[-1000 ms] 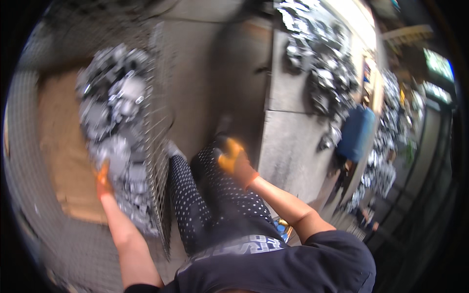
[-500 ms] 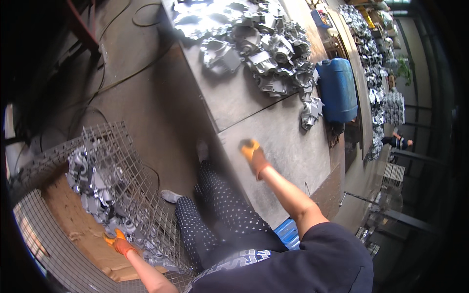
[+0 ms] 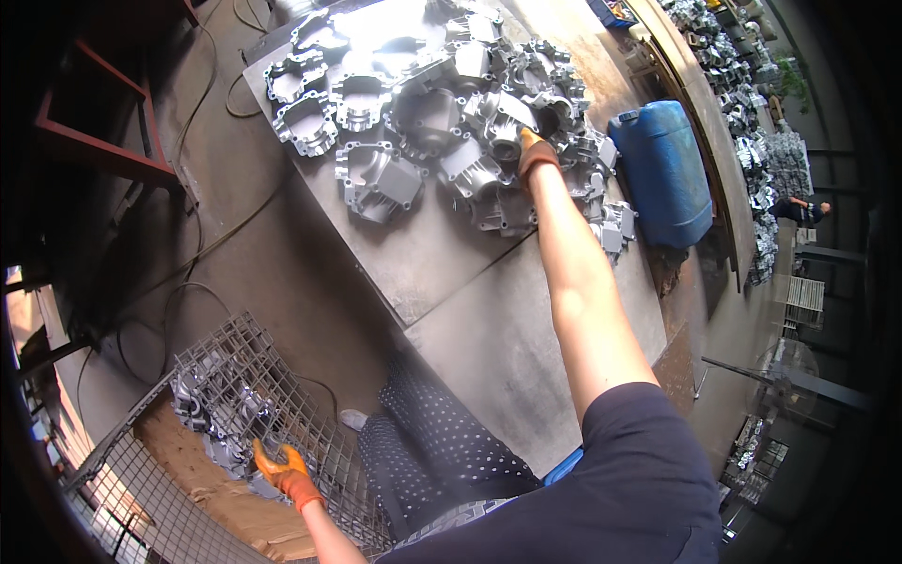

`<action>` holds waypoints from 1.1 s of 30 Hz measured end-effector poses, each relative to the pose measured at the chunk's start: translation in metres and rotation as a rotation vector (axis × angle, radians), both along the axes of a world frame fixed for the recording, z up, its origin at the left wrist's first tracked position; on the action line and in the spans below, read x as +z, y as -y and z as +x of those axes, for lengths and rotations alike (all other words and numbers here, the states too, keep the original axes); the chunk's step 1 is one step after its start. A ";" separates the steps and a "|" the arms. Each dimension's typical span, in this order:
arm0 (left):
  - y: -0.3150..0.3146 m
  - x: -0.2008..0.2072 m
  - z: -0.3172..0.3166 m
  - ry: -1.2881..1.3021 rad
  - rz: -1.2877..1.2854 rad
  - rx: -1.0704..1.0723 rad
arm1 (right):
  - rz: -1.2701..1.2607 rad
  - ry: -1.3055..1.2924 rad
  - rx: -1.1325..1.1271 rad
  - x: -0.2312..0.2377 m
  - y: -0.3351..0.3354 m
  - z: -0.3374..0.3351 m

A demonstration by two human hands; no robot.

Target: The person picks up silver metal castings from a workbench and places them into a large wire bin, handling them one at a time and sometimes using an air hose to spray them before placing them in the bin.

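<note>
Right grip: the gloved right hand [image 3: 538, 158], arm stretched far out, lies against or just above a grey casting [image 3: 503, 115]; its fingers are partly hidden, so how far they are spread, and whether they have hold of anything, is unclear.
Left grip: the gloved left hand [image 3: 287, 473] has thumb and fingers parted in a loose C, with nothing visibly held between them.
Pile on the surface: metal castings crowd the surface [image 3: 507, 320] around the right grip, mostly to its left and beyond it; 1 casting [image 3: 399, 179] sits left of the grip, nearer the body.
Wire basket: its mesh [image 3: 315, 442] rises just right of the left grip; more castings [image 3: 211, 399] lie beyond that grip, beside brown cardboard [image 3: 178, 461].
Blue jerrycan: the container [image 3: 662, 174] stands right of the right grip.
Step in hand: apparently a right-handed reach to the pile.
Next move: lifting that casting would call for fingers firmly around its edge, clear of its neighbours.
</note>
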State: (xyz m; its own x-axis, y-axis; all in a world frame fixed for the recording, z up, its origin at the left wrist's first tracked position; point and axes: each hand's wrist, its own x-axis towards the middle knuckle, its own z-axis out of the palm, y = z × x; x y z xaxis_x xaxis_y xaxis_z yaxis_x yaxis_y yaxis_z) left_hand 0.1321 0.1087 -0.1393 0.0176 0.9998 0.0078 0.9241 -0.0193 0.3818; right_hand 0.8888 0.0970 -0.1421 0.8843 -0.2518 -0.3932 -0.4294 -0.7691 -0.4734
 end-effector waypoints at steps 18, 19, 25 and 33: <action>-0.012 0.029 0.090 -0.005 -0.181 -0.206 | 1.008 -0.435 -0.073 -0.050 0.034 0.029; -0.013 0.027 0.104 0.049 -0.206 -0.198 | 1.119 -0.434 0.001 -0.046 0.037 0.023; -0.015 0.002 0.214 1.076 -0.767 -0.030 | 1.006 -0.350 0.643 -0.004 0.060 -0.070; -0.020 0.047 0.247 1.423 -0.683 0.129 | 0.818 -0.752 0.835 0.077 0.053 -0.341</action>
State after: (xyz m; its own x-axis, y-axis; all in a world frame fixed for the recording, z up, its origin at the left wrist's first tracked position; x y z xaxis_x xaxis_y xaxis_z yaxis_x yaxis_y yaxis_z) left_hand 0.3794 0.1292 -0.0921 0.3070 0.8159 -0.4900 -0.2004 0.5588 0.8048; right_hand 0.5475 0.0435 -0.0647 0.1697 0.7707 -0.6142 -0.3347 -0.5411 -0.7715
